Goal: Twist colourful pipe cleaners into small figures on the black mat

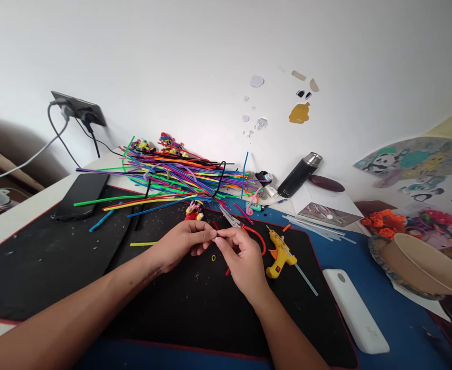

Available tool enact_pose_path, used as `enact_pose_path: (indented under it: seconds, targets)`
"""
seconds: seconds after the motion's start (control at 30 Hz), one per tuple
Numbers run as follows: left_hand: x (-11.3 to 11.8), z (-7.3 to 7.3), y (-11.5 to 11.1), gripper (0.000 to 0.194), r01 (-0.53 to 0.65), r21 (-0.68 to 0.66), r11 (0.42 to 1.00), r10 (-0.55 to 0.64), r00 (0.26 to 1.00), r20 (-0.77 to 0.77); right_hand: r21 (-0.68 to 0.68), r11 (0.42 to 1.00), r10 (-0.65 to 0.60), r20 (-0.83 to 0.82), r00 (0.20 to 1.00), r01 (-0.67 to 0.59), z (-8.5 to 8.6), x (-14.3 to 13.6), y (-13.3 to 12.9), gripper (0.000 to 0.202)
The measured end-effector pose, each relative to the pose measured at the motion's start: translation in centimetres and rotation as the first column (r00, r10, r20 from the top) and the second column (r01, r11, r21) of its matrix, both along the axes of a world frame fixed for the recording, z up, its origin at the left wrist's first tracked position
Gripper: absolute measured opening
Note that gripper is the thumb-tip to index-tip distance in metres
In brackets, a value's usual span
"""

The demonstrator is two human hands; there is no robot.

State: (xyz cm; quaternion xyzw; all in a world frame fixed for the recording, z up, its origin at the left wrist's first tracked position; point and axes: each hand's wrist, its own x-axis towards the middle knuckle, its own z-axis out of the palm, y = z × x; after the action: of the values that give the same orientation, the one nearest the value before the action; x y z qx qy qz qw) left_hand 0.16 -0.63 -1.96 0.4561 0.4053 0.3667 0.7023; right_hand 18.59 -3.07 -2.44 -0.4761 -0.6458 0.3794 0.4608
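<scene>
My left hand [185, 241] and my right hand [243, 257] meet over the black mat, thumbs and forefingers closed in a pinch. Between the fingertips shows a small dark piece [218, 236], mostly hidden; its kind is unclear. Just behind the left hand stands a small red, yellow and black pipe-cleaner figure [195, 209]. Scissors [230, 218] with red handles lie partly behind my right hand. Below the fingertips, a tiny yellow-green loop [213, 258] rests on the mat. A yellow glue gun [282, 255] with a glue stick in it lies right of the right hand.
A large heap of coloured pipe cleaners [179, 177] spreads along the wall. A phone [81, 195] lies at left. To the right are a black thermos [300, 174], clear glue sticks [318, 226], a white power bank [357, 311] and a beige bowl [430, 262].
</scene>
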Motion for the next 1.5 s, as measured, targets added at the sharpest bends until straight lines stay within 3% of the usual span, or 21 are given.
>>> enact_pose_path:
  seconds: [0.27,0.7,1.5]
  targets:
    - [0.10,0.16,0.04,0.053,0.020,-0.057,0.998,-0.016,0.997,0.077,0.005,1.000,-0.026,-0.036,0.999,0.026,0.16,-0.11,-0.01,0.019]
    - [-0.42,-0.23,0.14,0.038,0.046,-0.082,0.996,-0.038,0.995,0.094,0.027,0.999,-0.027,-0.005,1.000,0.027,0.05,0.07,-0.04,0.016]
    - [-0.33,-0.02,0.12,0.036,0.035,-0.107,0.994,-0.025,0.996,0.086,0.065,0.998,-0.023,0.040,0.999,0.020,0.49,0.10,-0.01,0.014]
